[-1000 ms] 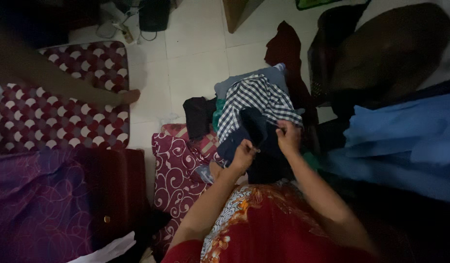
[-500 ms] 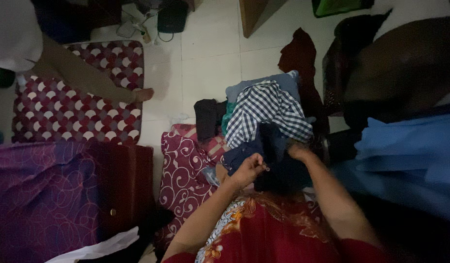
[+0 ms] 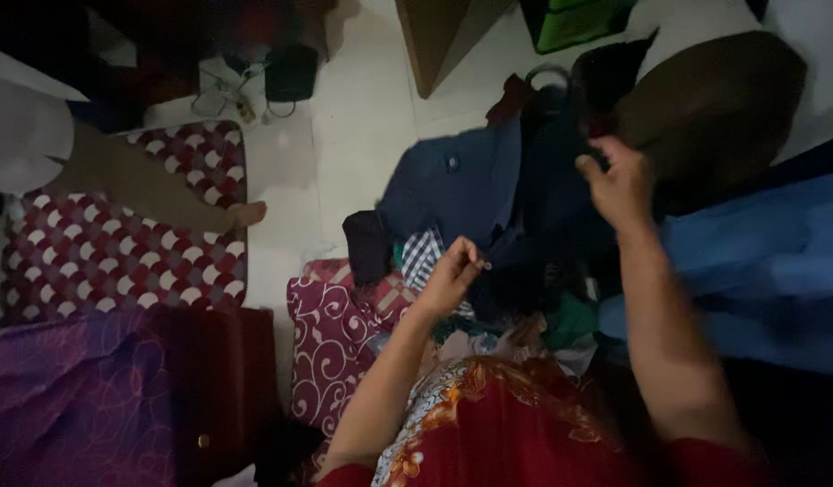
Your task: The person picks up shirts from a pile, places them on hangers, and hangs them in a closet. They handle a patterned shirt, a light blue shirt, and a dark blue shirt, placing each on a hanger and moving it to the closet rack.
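Note:
A dark navy garment (image 3: 475,194) is spread up in front of me over the clothes pile. My left hand (image 3: 450,275) pinches its lower edge with closed fingers, just above a checked black-and-white cloth (image 3: 421,254). My right hand (image 3: 617,185) is raised higher on the right and grips the garment's upper edge. Both forearms reach out over my red patterned lap (image 3: 516,424).
A blue cloth (image 3: 750,261) lies at the right, a dark brown bundle (image 3: 714,108) above it. A maroon swirl-patterned cushion (image 3: 331,338) sits at my left. Another person's leg and foot (image 3: 245,214) rest on a red-and-white mat (image 3: 101,261). A green box (image 3: 579,22) stands at the top.
Both hands were low on the pile, holding the dark garment over the checked cloth. They have lifted and spread it open; the right hand rose up and to the right, and the checked cloth is mostly covered.

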